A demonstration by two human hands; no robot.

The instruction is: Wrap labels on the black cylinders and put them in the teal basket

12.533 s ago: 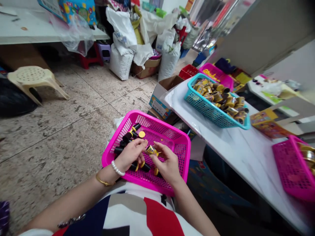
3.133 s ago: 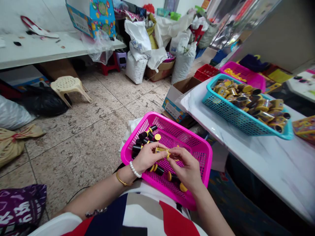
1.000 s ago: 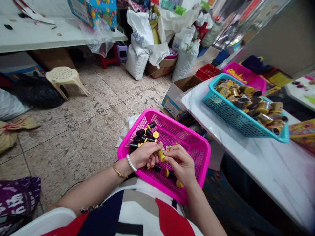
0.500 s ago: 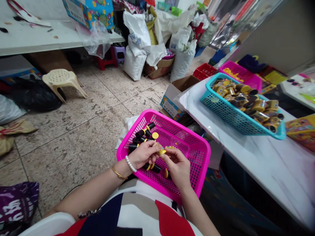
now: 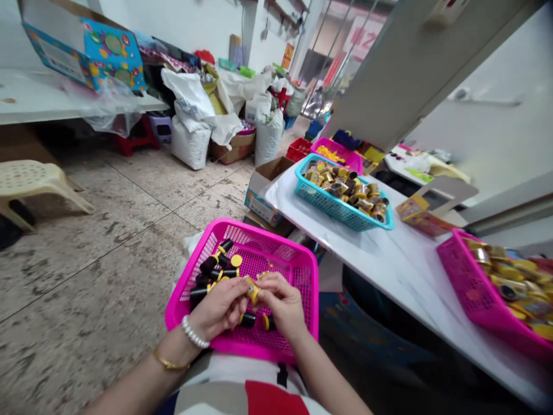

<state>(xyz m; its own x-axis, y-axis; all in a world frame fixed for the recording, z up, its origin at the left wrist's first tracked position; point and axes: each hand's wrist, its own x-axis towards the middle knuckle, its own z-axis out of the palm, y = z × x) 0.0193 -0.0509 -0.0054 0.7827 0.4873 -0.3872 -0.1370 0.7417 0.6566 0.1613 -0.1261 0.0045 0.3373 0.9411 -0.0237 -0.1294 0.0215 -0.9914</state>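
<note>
Over the pink basket on my lap, my left hand and my right hand meet with fingers pinched. Between their fingertips is a small yellow printed label; whether it wraps a black cylinder is hidden by the fingers. Another bit of yellow print shows just behind the right fingers. Several black cylinders with yellow caps lie in the basket, mostly on its left side. A round yellow cap faces up near them. A capped cylinder lies below my right hand.
On the white table to the right stands a teal basket heaped with yellow-labelled cylinders. A second pink basket with similar pieces is at the right edge. Cardboard box, white sacks and a cream stool stand on the floor.
The view has swung right and up, bringing the second pink basket into sight. Both hands stay together over the basket, and more of the yellow label's printed face now shows between them.
</note>
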